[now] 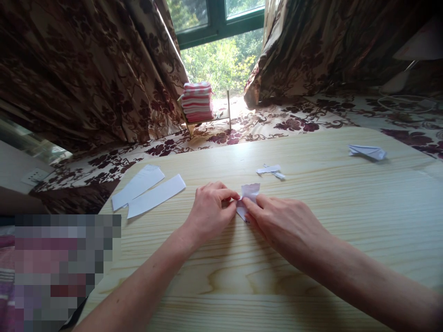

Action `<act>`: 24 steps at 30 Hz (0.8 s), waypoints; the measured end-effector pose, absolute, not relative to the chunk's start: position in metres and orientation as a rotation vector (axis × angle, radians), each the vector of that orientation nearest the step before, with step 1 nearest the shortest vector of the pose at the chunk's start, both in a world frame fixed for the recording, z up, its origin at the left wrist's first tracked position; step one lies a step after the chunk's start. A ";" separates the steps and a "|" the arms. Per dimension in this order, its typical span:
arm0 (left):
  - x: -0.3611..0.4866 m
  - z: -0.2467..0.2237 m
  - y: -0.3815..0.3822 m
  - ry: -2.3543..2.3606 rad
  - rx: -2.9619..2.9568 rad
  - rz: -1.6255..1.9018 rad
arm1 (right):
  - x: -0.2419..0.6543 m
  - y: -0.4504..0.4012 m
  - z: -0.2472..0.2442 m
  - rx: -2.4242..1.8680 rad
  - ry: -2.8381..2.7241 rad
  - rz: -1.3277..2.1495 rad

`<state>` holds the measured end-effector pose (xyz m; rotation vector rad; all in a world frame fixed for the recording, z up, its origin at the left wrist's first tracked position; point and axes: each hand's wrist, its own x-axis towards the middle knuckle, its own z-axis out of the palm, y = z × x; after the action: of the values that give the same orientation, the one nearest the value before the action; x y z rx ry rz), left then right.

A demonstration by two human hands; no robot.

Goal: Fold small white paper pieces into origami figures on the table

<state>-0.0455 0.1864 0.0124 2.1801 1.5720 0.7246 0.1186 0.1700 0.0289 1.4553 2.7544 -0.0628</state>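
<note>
A small folded piece of white paper [250,189] lies near the middle of the wooden table [297,286], with a ragged upper edge. My left hand [212,208] pinches its left side between thumb and fingers. From the right, my right hand [277,214] presses on the paper, its index finger on the fold and its thumb low beside it. The fingers hide part of the paper. Just beyond my hands lie torn paper scraps [270,170].
White paper strips [155,196] lie at the table's left. A folded paper [367,151] rests at the far right. Behind the table, a small stand holds a stack of red-and-white cloths [197,102] before the window. Patterned curtains [138,69] hang on both sides. The lower left is pixelated.
</note>
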 end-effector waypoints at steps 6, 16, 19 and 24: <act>-0.049 0.005 0.185 1.542 2.393 0.731 | 0.118 0.170 0.028 1.465 2.729 -0.092; -0.054 0.009 0.183 1.501 2.704 0.547 | 0.118 0.169 0.029 1.439 2.747 -0.064; -0.054 0.010 0.183 1.511 2.738 0.520 | 0.117 0.169 0.030 1.443 2.745 -0.066; -0.054 0.010 0.183 1.501 2.747 0.507 | 0.118 0.169 0.030 1.428 2.741 -0.061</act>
<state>-0.0538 0.1830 0.0105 2.7469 1.5010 0.5074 0.1176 0.1688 0.0301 1.4278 2.7409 -0.0608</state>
